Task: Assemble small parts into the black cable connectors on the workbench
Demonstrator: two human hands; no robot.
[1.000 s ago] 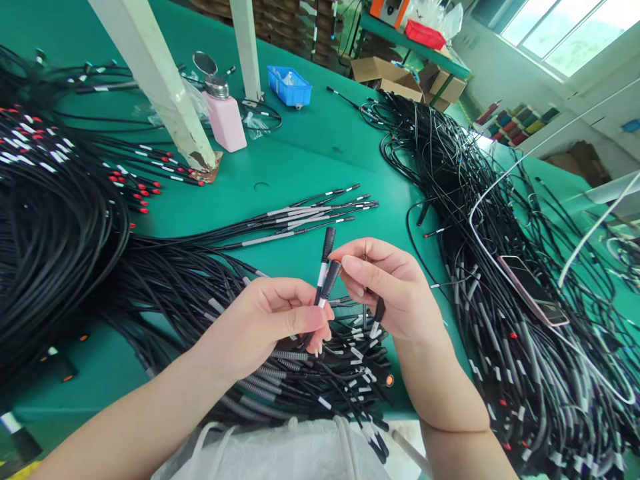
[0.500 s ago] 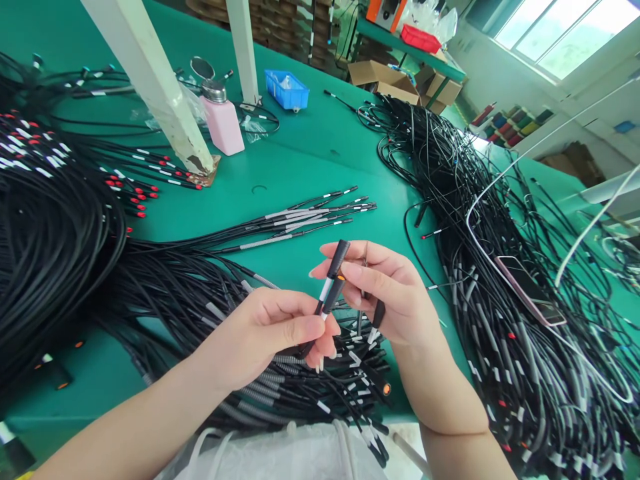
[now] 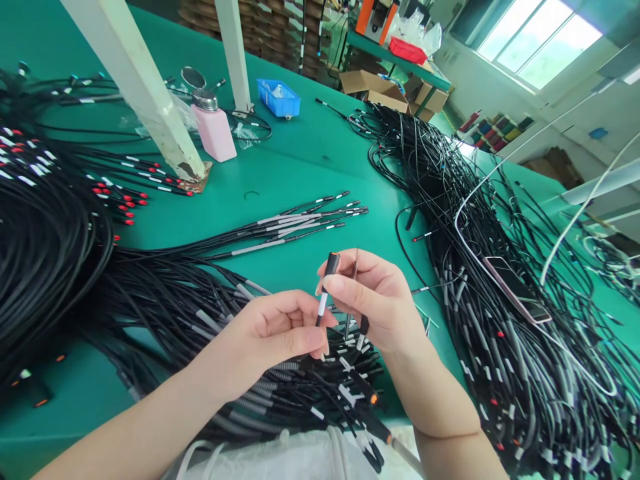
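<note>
Between both hands stands a black cable connector (image 3: 331, 265), tilted upright, with an orange mark at its top end and a white label below. My right hand (image 3: 377, 297) pinches the connector's side between thumb and fingers. A thin metal tool (image 3: 355, 267), its kind unclear, also sits among the right fingers. Below the label, my left hand (image 3: 280, 330) is closed on the cable (image 3: 319, 320). Another black connector (image 3: 364, 325) hangs just under my right palm. Under the hands lies a heap of black cables (image 3: 270, 393) with grey ribbed sleeves and white labels.
A coiled cable bundle (image 3: 45, 247) with red tips lies left, and a long cable pile (image 3: 450, 233) right, with a phone (image 3: 515, 287) on it. A pink pump bottle (image 3: 214, 133), white post (image 3: 135, 93) and blue bin (image 3: 279, 100) stand behind on the green table (image 3: 300, 153).
Two connectors showed side by side between my hands earlier; now one shows, turned more upright with its orange end upward. The view has shifted slightly.
</note>
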